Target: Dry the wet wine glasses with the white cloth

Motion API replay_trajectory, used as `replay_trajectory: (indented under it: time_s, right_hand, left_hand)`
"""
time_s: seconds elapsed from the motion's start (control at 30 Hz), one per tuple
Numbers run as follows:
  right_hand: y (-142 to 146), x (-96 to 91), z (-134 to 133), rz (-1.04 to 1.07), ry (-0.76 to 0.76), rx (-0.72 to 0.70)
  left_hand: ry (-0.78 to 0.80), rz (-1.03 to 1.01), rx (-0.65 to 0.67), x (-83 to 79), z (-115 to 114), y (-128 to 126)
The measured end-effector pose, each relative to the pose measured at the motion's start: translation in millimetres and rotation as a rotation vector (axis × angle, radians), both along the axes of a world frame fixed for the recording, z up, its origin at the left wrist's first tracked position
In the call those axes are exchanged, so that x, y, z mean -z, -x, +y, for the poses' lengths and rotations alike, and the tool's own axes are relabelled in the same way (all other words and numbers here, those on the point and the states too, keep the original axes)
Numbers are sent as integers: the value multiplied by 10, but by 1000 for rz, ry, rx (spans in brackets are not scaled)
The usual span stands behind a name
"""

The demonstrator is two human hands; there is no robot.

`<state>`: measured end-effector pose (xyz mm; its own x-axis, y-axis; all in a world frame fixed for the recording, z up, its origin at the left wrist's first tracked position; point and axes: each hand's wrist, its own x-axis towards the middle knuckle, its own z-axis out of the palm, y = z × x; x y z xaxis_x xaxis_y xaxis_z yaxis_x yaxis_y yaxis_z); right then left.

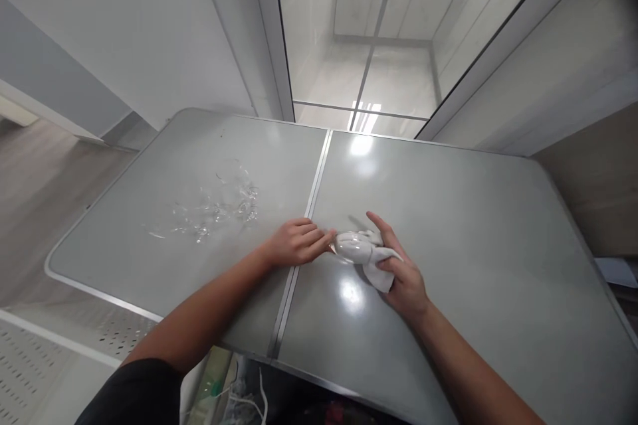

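Over the table, between my two hands, is a glossy, rounded, white-looking object [353, 249], partly see-through at its edge; its exact kind is unclear. My left hand [299, 241] is closed, with thumb and fingers pinching at its narrow left end. From the right, my right hand [406, 275] grips a white cloth or tissue [379, 277] that is bunched against the object's right end. The index finger of this hand sticks out away from the cloth. My palm and the cloth's folds hide that end of the object.
Loose, clear, shiny strips or scraps [219, 211] lie scattered on the left half of the grey table [478, 232]. A metal seam [319, 172] splits the tabletop. Beyond the far edge stands a glass door [379, 46]. White cords [262, 395] hang below the near edge.
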<state>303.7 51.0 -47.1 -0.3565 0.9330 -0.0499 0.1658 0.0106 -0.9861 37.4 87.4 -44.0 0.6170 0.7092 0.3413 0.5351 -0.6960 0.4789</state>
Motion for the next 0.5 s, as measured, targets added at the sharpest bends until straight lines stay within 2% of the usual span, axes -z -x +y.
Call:
replay_trajectory:
  time_s: [0.1,0.17,0.27,0.33,0.37,0.43,0.5]
  right_hand:
    - [16,-14,46,169,216,-29]
    - [10,-11,58,181,216,-23]
    - [13,6,40,69,-2,-71]
    - [31,0,19,-13,-210,-204]
    - [44,-13,10,-38,-284,-274]
    - [71,-55,1,-43,-315,-322]
    - [90,-102,3,16,-196,-198]
  left_hand:
    - [-32,71,5,41,3,-15]
    - [23,39,-21,50,6,-16]
    - [274,-97,5,8,20,36]
    - [442,-140,59,-45,35,90]
    - [461,-140,66,-68,40,112]
    - [346,-104,36,-91,38,132]
    - [132,-35,-14,-77,14,115]
